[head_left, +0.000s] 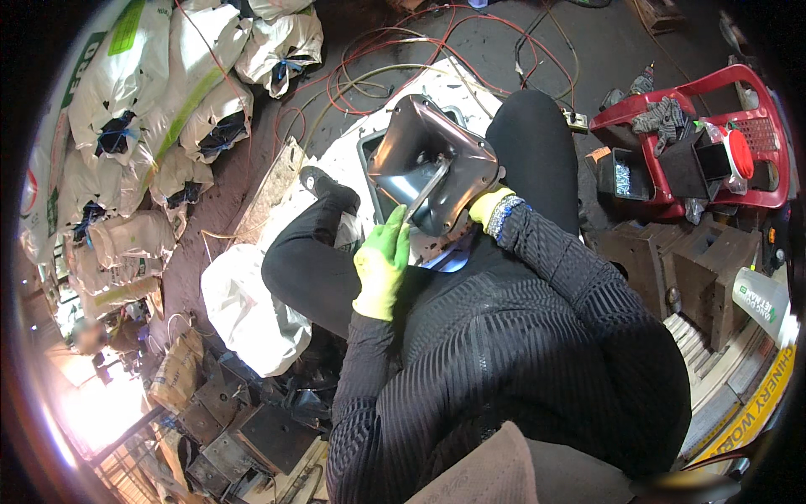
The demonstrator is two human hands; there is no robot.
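Holding shell: right hand (pixel 489 206), yellow glove, curled at the lower right edge of a glossy four-cornered metal shell (pixel 411 155); fingers partly hidden; likely steadies it.
Tool side: left hand (pixel 381 265), yellow-green glove, fingers extended close together at the lower end of a slim metal tool (pixel 430 191); pinch or just contact, cannot tell, thumb unclear.
Shell position: upper centre of frame, tilted over a black tray (pixel 367 153) between the knees; hollow faces up, probably so the tool reaches the middle.
White sheet (pixel 435 82): beneath tray, upper centre; probably keeps work off the dark floor.
Red chair (pixel 714 82): right of frame, apparently a side stand within reach; holds black bin (pixel 625 178) with small shiny pieces, grey glove (pixel 663 120), red-lidded container (pixel 739 155).
Hoses (pixel 395 44): red and tan, loosely looped, top centre.
Writing: dark green capitals on white sacks (pixel 117 84), upper left; green print on translucent cup (pixel 760 301), right; black capitals on yellow strip (pixel 760 403), lower right; none seen on shell.
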